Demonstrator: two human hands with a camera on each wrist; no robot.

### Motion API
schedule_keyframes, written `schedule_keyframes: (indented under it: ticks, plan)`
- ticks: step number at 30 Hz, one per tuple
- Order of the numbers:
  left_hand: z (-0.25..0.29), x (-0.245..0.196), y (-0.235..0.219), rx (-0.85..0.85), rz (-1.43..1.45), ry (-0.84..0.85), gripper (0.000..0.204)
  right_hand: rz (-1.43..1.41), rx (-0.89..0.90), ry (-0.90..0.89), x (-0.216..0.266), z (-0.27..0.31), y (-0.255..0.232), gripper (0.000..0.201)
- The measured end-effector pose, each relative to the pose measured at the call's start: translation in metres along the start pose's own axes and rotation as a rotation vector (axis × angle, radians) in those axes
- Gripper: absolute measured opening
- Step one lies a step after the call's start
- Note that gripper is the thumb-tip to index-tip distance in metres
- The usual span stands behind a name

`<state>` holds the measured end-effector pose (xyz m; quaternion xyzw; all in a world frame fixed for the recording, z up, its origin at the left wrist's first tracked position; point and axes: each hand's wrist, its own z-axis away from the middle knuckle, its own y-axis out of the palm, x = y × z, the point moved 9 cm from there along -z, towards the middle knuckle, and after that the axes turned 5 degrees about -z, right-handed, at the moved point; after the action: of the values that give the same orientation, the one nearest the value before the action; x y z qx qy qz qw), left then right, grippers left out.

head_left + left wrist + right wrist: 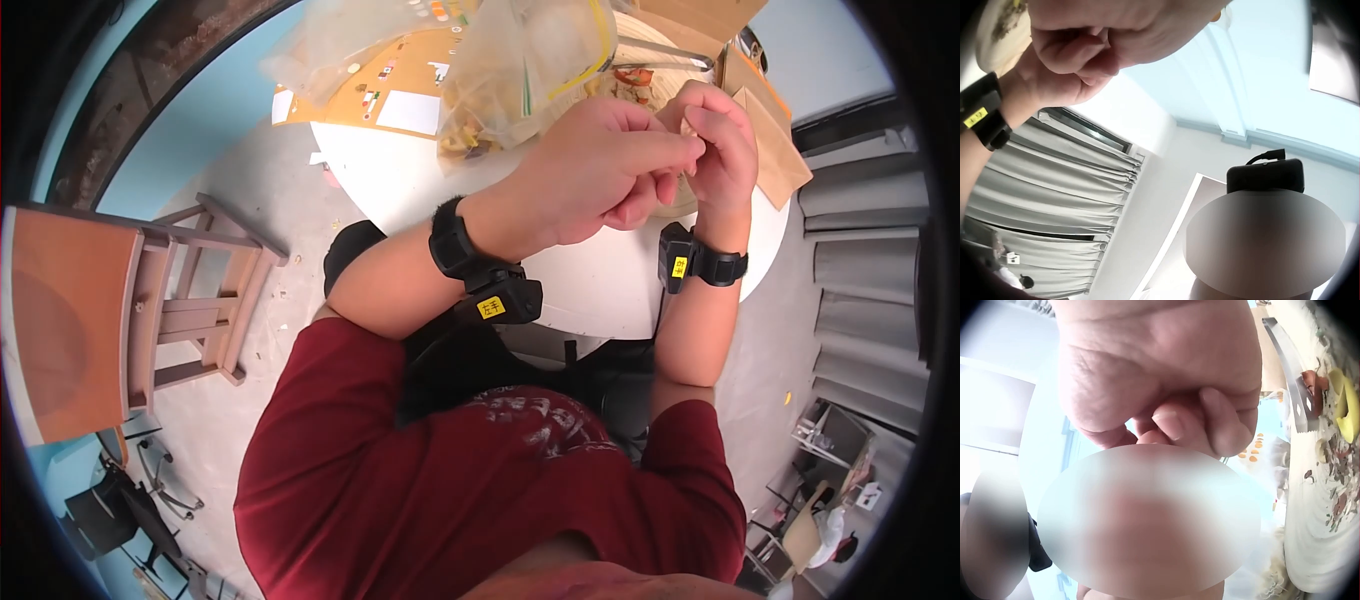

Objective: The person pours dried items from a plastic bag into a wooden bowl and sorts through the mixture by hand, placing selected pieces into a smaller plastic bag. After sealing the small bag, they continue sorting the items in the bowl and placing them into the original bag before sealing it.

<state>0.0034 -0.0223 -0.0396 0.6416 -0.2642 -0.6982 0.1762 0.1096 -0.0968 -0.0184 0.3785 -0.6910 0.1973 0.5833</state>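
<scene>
Both hands meet in front of the chest, above the near side of a round pale tray [1310, 537]. My left hand [590, 165] reaches across from the left with its fingers curled and its thumb and forefinger pinched at the right fingertips. A small pale piece [688, 128] shows between the fingertips; its kind cannot be made out. My right hand [730, 150] has its fingers bent and its thumb pressed to the same piece. In the right wrist view, curled fingers [1175, 425] hide the piece. Metal tongs [665, 52] lie across the tray beyond the hands.
Scraps, a red-brown piece [1315, 384] and a yellow peel [1344, 406] lie on the tray. A clear zip bag [480, 105] with food stands left, by an orange-brown printed sheet [390, 75]. A brown paper bag [765, 130] stands right on the white table [590, 290].
</scene>
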Motion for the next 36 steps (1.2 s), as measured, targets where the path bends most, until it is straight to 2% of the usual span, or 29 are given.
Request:
schedule_keyframes:
  ticks: [3,4,6,7,9,12,15,18,21,22,24,25,28,31,34,36]
  plan:
    - [0.007,-0.015,0.003,-0.036,-0.316,0.099,0.024,-0.081,-0.066,-0.114,0.003,-0.004,-0.007,0.019]
    - [0.007,-0.022,0.005,-0.041,-0.496,0.219,0.025,-0.117,-0.069,-0.155,0.006,-0.008,-0.007,0.019]
    - [0.008,-0.031,0.010,-0.050,-0.859,0.455,0.028,0.004,-0.207,-0.227,0.020,-0.009,-0.009,0.019]
    - [0.010,-0.030,0.012,-0.024,-0.918,0.495,0.029,0.065,-0.281,-0.266,0.029,-0.006,-0.010,0.019]
    - [0.020,-0.031,0.024,0.040,-1.035,0.574,0.031,0.151,-0.279,-0.369,0.057,-0.004,0.013,0.016]
    - [0.030,-0.032,0.035,0.091,-1.098,0.567,0.032,0.350,-0.285,-0.533,0.095,-0.002,0.041,0.014]
    - [0.048,-0.044,0.045,0.119,-1.127,0.660,0.029,0.520,-0.300,-0.492,0.101,-0.016,0.066,0.016]
    - [0.072,-0.067,0.048,0.090,-1.147,0.768,0.025,0.857,-0.134,-0.242,0.086,-0.040,0.076,0.019]
    - [0.100,-0.104,0.037,-0.134,-1.180,0.934,0.017,0.980,-0.135,-0.168,0.081,-0.057,0.027,0.020]
    - [0.109,-0.115,0.031,-0.205,-1.227,0.974,0.013,1.032,-0.120,-0.031,0.071,-0.060,0.015,0.022]
    - [0.125,-0.135,0.019,-0.349,-1.322,1.050,0.016,1.214,-0.003,0.133,0.036,-0.069,-0.012,0.022]
    - [0.128,-0.139,0.014,-0.362,-1.376,1.028,0.020,1.301,0.053,0.217,0.015,-0.071,-0.026,0.022]
    - [0.129,-0.143,-0.003,-0.367,-1.579,0.906,0.040,1.443,0.154,0.141,-0.018,-0.074,-0.032,0.023]
    - [0.122,-0.141,-0.012,-0.374,-1.592,0.886,0.038,1.434,0.174,0.250,-0.030,-0.074,-0.022,0.028]
    - [0.115,-0.132,-0.011,-0.305,-1.632,0.901,0.031,1.376,0.168,0.226,-0.037,-0.072,-0.021,0.026]
    - [0.108,-0.126,-0.013,-0.292,-1.689,0.837,0.024,1.365,0.177,0.195,-0.045,-0.073,-0.028,0.023]
